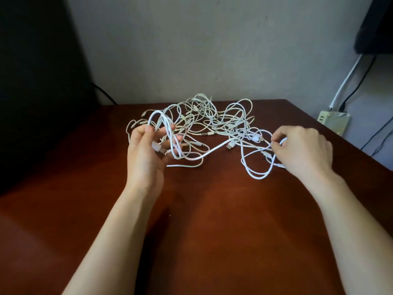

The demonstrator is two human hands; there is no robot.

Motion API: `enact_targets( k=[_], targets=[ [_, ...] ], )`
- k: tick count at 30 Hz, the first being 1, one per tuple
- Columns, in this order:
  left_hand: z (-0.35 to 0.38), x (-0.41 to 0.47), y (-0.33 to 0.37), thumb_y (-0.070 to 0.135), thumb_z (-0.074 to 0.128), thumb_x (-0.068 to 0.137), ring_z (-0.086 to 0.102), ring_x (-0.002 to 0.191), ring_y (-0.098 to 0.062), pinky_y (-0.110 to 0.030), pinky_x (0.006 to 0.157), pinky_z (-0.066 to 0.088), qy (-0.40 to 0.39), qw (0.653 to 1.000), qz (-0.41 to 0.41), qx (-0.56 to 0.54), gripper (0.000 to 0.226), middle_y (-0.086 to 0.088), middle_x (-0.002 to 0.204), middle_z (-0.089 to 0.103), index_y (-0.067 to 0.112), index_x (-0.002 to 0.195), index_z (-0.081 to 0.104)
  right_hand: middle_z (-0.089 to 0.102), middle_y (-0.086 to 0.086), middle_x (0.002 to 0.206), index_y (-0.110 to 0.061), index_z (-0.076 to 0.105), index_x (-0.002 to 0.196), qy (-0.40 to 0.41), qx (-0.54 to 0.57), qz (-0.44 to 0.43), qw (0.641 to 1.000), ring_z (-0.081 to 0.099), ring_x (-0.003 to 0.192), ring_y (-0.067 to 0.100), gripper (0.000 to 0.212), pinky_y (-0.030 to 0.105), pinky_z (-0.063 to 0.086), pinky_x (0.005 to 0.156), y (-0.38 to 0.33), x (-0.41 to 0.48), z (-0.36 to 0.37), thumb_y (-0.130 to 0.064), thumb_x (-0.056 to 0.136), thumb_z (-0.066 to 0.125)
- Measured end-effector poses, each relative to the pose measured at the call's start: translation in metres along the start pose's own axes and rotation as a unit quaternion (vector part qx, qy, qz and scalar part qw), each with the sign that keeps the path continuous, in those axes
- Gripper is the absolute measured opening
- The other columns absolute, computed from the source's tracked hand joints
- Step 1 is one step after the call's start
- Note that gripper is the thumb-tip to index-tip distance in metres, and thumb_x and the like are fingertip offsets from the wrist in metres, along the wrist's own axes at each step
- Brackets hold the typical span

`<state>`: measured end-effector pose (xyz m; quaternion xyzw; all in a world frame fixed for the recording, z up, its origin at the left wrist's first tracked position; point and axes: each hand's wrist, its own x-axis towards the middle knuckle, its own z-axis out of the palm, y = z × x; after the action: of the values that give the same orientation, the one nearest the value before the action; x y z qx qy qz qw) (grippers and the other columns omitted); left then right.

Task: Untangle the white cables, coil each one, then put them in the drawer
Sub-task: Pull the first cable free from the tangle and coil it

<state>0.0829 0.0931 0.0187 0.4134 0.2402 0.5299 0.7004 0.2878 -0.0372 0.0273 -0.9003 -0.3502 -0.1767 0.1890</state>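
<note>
A tangled heap of white cables [214, 118] lies on the far half of the brown table [212, 209]. My left hand [144, 154] holds up a few loops of one white cable [168, 133], with its plug end resting in the palm. That cable's strand runs right across the table to my right hand [304, 150], which pinches it between thumb and fingertips just above the table. Two more loops [258, 175] hang below my right hand onto the wood. No drawer is in view.
A wall stands right behind the table. A dark object [38, 81] fills the left side. To the right, beyond the table's edge, a power strip [333, 121] with black and white leads sits by the wall.
</note>
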Motion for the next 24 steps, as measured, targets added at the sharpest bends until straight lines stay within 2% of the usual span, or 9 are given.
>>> enact_targets(
  k=[2,5,8,11,14,16,18,21,24],
  targets=[
    [0.001,-0.001,-0.003,0.017,0.034,0.104,0.062,0.05,-0.015,-0.025,0.049,0.051,0.01,0.999,0.016,0.05,0.021,-0.004,0.075,0.065,0.018,0.085,0.042,0.07,0.008,0.098,-0.03,0.067,0.091,-0.053,0.002,-0.034,0.998,0.062,0.095,0.033,0.006,0.029,0.036,0.067,-0.003,-0.002,0.004,-0.032,0.088,0.063],
    [0.003,-0.002,-0.009,0.018,0.035,0.104,0.049,0.036,-0.011,-0.019,0.04,0.041,0.009,0.99,0.036,0.134,0.021,0.005,0.054,0.056,0.018,0.085,0.043,0.065,0.0,0.11,-0.028,0.067,0.105,-0.108,-0.024,-0.109,0.988,0.053,0.108,0.023,0.023,0.031,0.04,0.078,-0.011,-0.006,0.012,-0.039,0.086,0.065],
    [0.007,-0.005,-0.014,0.018,0.035,0.104,0.044,0.033,-0.009,-0.018,0.037,0.037,-0.006,0.978,0.053,0.2,0.02,0.004,0.053,0.052,0.018,0.086,0.043,0.064,-0.003,0.112,-0.022,0.069,0.107,-0.031,0.005,-0.197,0.98,0.049,0.108,0.02,0.02,0.031,0.04,0.084,-0.018,-0.011,0.02,-0.028,0.09,0.061],
    [0.011,-0.012,-0.02,0.021,0.035,0.104,0.045,0.036,-0.011,-0.018,0.038,0.037,-0.045,0.961,0.079,0.261,0.02,-0.008,0.06,0.048,0.019,0.086,0.042,0.069,0.0,0.089,-0.017,0.07,0.091,0.056,0.193,-0.24,0.95,0.06,0.088,0.023,0.018,0.028,0.044,0.072,-0.03,-0.019,0.02,-0.024,0.091,0.054],
    [0.015,-0.017,-0.024,0.022,0.035,0.104,0.047,0.04,-0.018,-0.021,0.041,0.04,-0.086,0.95,0.091,0.286,0.019,-0.025,0.066,0.049,0.02,0.086,0.042,0.067,0.001,0.076,-0.013,0.068,0.082,-0.008,0.377,-0.252,0.891,0.062,0.075,0.019,0.035,0.034,0.047,0.07,-0.045,-0.031,0.011,-0.038,0.091,0.046],
    [0.018,-0.02,-0.024,0.02,0.035,0.104,0.049,0.044,-0.022,-0.023,0.043,0.042,-0.115,0.946,0.095,0.286,0.016,-0.035,0.073,0.048,0.016,0.09,0.042,0.065,-0.005,0.073,-0.015,0.065,0.079,-0.033,0.417,-0.256,0.871,0.06,0.071,0.013,0.032,0.024,0.047,0.068,-0.052,-0.038,0.008,-0.041,0.088,0.049],
    [0.019,-0.023,-0.025,0.018,0.035,0.104,0.051,0.046,-0.022,-0.023,0.044,0.043,-0.137,0.941,0.094,0.294,0.014,-0.033,0.074,0.049,0.014,0.093,0.042,0.063,-0.01,0.075,-0.021,0.062,0.082,-0.068,0.43,-0.259,0.862,0.06,0.074,0.009,0.023,0.017,0.046,0.069,-0.055,-0.04,0.01,-0.04,0.087,0.051],
    [0.021,-0.026,-0.026,0.022,0.035,0.104,0.051,0.048,-0.018,-0.026,0.048,0.044,-0.151,0.934,0.102,0.306,0.013,-0.016,0.068,0.051,0.015,0.097,0.043,0.063,-0.003,0.082,-0.018,0.057,0.091,-0.145,0.468,-0.244,0.837,0.061,0.08,0.015,0.018,0.033,0.051,0.077,-0.054,-0.04,0.012,-0.029,0.093,0.043],
    [0.021,-0.027,-0.025,0.023,0.034,0.104,0.054,0.048,-0.019,-0.031,0.05,0.045,-0.153,0.925,0.131,0.323,0.014,-0.019,0.068,0.055,0.014,0.099,0.043,0.063,0.0,0.093,-0.023,0.056,0.101,-0.178,0.508,-0.222,0.813,0.061,0.084,0.01,0.021,0.037,0.052,0.081,-0.055,-0.04,0.012,-0.017,0.091,0.039]
  ],
)
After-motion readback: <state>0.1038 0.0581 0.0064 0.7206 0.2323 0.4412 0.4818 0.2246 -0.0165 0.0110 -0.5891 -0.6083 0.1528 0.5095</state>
